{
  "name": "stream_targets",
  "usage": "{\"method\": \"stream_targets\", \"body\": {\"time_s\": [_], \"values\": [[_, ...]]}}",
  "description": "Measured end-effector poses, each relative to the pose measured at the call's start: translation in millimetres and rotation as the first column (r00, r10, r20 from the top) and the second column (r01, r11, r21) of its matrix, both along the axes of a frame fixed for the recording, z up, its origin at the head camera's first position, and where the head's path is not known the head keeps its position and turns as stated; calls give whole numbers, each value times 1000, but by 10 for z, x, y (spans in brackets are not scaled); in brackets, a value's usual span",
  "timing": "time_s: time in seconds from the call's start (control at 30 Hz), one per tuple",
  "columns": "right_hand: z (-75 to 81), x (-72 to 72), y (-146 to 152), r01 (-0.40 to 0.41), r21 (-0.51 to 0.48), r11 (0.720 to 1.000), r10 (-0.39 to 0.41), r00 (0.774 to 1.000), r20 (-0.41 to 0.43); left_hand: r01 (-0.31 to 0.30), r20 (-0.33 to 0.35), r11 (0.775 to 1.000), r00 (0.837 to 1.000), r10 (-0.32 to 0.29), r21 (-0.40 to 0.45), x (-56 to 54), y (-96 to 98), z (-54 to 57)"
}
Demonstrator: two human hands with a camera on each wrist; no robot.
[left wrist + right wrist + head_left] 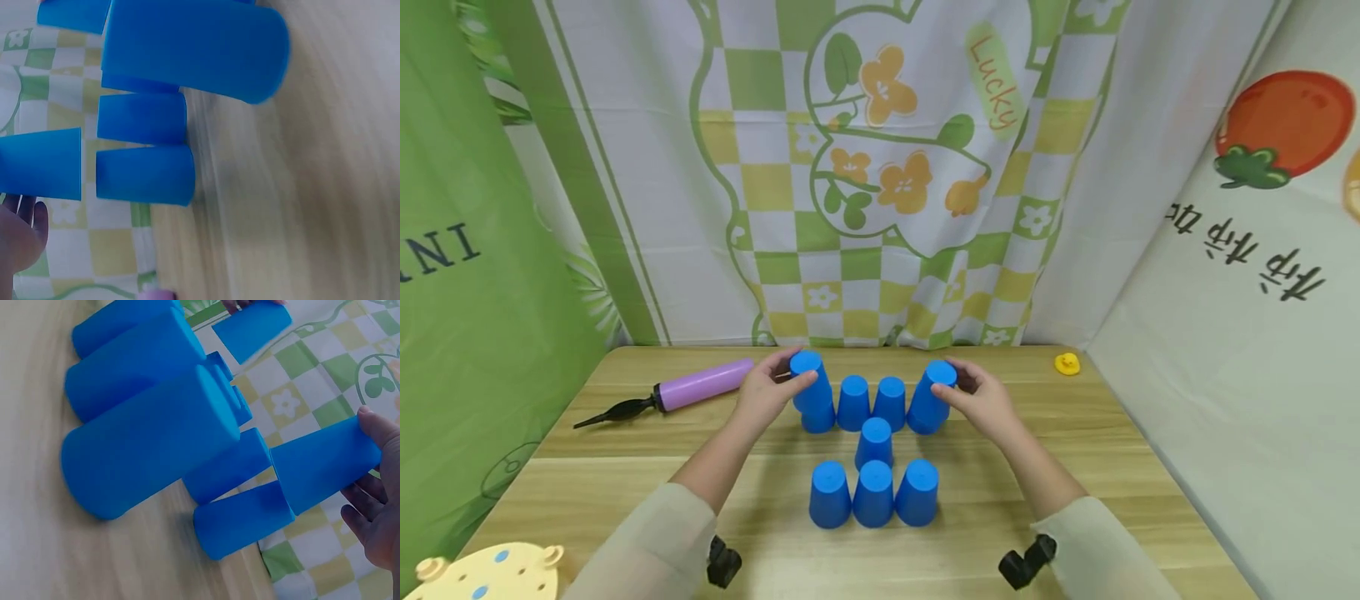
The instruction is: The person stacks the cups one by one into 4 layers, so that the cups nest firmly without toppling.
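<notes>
Four upside-down blue cups stand in a back row. My left hand (766, 390) grips an upside-down cup (808, 379) by its upper part, over the row's left-end cup (818, 418). A narrow gap shows below that held cup (40, 164) in the left wrist view. My right hand (981, 400) holds another upside-down cup (933, 387) between thumb and fingers, above the right-end cup (922, 428). In the right wrist view, this held cup's (328, 464) rim meets the tops of the standing cups. Both middle cups (853, 404) of the row stand between my hands.
One cup (874, 446) stands before the back row, with three front cups (873, 496) nearer me. A purple hand pump (703, 387) lies left on the wooden table (760, 533). At the back right sits a yellow duck (1067, 363); a spotted yellow object (490, 575) occupies the near-left corner.
</notes>
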State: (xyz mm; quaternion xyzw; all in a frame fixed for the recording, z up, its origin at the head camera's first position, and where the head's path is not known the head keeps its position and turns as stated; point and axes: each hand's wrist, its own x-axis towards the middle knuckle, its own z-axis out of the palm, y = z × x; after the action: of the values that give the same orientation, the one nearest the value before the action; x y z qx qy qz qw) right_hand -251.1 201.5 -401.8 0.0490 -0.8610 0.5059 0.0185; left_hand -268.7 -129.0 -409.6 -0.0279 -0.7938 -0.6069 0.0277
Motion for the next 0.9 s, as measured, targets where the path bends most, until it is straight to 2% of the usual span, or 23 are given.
{"method": "stream_targets", "body": {"time_s": [0.23, 0.4, 0.9], "values": [[37, -243, -195, 38, 10, 999, -38, 999, 30, 15, -3, 1000, 1000, -15, 14, -202, 258, 40], [33, -352, -298, 57, 13, 998, -58, 998, 33, -16, 9, 1000, 1000, 16, 8, -275, 344, 37], [18, -432, -383, 51, 13, 999, -51, 998, 43, 0, 2, 1000, 1000, 0, -4, -385, 443, -14]]}}
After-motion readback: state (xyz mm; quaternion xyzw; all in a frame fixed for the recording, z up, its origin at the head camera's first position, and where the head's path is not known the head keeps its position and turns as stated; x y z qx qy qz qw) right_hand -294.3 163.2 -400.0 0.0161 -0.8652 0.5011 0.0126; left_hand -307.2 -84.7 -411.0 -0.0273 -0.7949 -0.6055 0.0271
